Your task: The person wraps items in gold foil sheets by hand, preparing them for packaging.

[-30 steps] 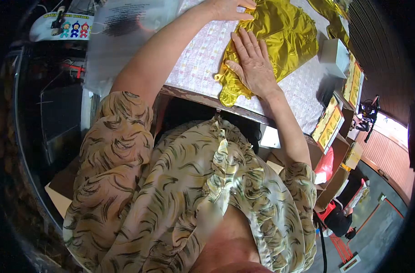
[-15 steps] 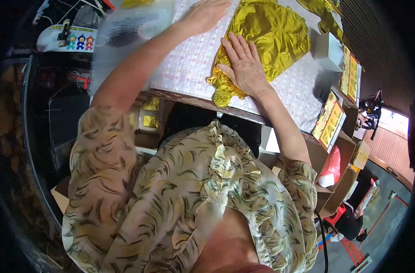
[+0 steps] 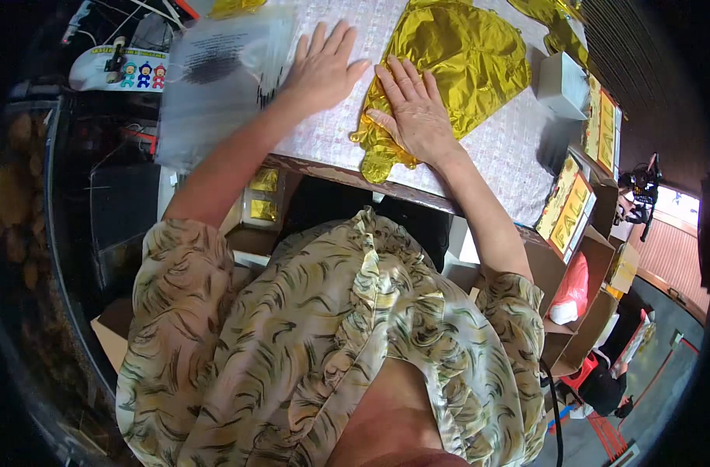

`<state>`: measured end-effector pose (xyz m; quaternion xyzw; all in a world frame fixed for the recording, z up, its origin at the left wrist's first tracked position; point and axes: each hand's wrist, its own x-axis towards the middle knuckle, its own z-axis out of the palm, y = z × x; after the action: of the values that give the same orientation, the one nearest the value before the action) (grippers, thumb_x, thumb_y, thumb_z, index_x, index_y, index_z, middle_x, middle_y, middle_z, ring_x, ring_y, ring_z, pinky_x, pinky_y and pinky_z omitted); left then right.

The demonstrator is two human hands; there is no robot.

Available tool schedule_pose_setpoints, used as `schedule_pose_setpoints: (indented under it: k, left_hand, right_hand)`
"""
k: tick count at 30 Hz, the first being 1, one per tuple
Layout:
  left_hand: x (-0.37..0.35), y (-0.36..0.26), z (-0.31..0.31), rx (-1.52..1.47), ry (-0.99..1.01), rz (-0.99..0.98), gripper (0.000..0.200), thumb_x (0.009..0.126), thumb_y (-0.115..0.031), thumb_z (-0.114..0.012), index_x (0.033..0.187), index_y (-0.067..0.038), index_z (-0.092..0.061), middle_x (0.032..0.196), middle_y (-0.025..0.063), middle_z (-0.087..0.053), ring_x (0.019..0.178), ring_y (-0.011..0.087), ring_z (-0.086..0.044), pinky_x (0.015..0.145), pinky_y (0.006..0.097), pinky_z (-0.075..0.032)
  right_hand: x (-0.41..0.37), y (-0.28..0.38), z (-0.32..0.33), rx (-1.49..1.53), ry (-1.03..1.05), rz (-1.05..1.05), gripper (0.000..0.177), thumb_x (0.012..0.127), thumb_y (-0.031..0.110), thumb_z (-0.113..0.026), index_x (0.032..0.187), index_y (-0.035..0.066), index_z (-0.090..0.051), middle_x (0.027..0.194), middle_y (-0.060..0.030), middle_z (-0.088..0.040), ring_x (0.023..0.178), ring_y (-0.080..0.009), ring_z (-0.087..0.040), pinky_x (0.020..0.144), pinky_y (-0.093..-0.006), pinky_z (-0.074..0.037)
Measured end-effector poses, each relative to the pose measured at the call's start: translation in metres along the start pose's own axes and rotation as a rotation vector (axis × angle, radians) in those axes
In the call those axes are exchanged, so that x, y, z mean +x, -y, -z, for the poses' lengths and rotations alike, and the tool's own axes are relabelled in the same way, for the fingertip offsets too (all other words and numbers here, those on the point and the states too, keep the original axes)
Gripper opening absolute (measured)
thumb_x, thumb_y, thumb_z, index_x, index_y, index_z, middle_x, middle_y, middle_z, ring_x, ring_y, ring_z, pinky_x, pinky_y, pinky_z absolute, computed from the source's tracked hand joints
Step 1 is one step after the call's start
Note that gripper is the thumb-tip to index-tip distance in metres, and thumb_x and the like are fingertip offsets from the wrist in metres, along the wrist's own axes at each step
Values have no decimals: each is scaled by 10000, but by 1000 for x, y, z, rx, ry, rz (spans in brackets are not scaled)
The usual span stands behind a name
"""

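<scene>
A crumpled gold foil sheet [image 3: 479, 58] lies on the cloth-covered table [image 3: 495, 167], its narrow end near the front edge. My right hand [image 3: 421, 121] rests flat on the lower left part of the foil, fingers spread. To the left of the foil, my left hand [image 3: 324, 68] is palm down over the white patterned cloth, fingers apart and holding nothing. Just left of that hand is a stack of clear plastic bags [image 3: 215, 93] with dark printing.
More gold foil [image 3: 553, 27] lies at the back right. A white box [image 3: 563, 84] and boxes marked FALL [image 3: 569, 210] line the right edge. A pink and white bag [image 3: 570, 292] sits in a carton. At the left is a white board with cartoon figures [image 3: 98, 70].
My left hand has moved back left and toward me, from near the foil's far left side to beside the plastic bags. My right hand has stayed on the foil.
</scene>
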<state>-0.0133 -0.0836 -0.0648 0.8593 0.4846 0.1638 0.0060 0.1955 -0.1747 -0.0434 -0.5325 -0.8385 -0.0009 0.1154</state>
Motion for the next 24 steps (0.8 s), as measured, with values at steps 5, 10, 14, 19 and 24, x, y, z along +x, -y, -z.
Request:
schedule_pose_setpoints:
  k: [5,10,14,19,24]
  left_hand:
    - [-57,-22,31,37,40,65,723,1053,-490,-481,1546,24,-354,1650,205,-296,1519,466,-239,1217,619,-183]
    - [-71,-19,33,-5,51,42,730,1045,-451,-517,1532,64,-342,1635,251,-296,1514,477,-243,1219,600,-210]
    - [-24,-1,23,-236,-79,3,723,1049,-422,-516,1528,84,-324,1650,258,-254,1516,470,-236,1224,547,-238]
    - [41,20,-5,124,35,79,677,1076,-450,-431,1573,-5,-315,1661,225,-272,1517,438,-273,1231,553,-255]
    - [85,49,-24,-34,-102,-118,557,1027,-381,-568,1453,-26,-517,1522,166,-511,1391,376,-487,1163,450,-400]
  right_hand:
    - [0,0,1,5,-12,-2,762,1025,601,-466,1611,134,-329,1669,-137,-302,1554,-319,-250,1260,-514,-199]
    - [-1,1,1,-8,-16,-2,766,1022,602,-468,1613,135,-327,1666,-132,-310,1551,-316,-258,1258,-514,-203]
    - [-1,0,2,-11,-15,-3,775,1020,602,-471,1615,129,-322,1664,-135,-313,1549,-315,-264,1255,-516,-208]
    - [0,0,0,-15,-19,4,776,1021,600,-469,1615,123,-321,1664,-140,-310,1546,-317,-269,1255,-518,-206]
    - [-1,2,3,23,-10,-17,756,1032,581,-463,1613,118,-323,1663,-139,-311,1541,-320,-277,1260,-512,-194]
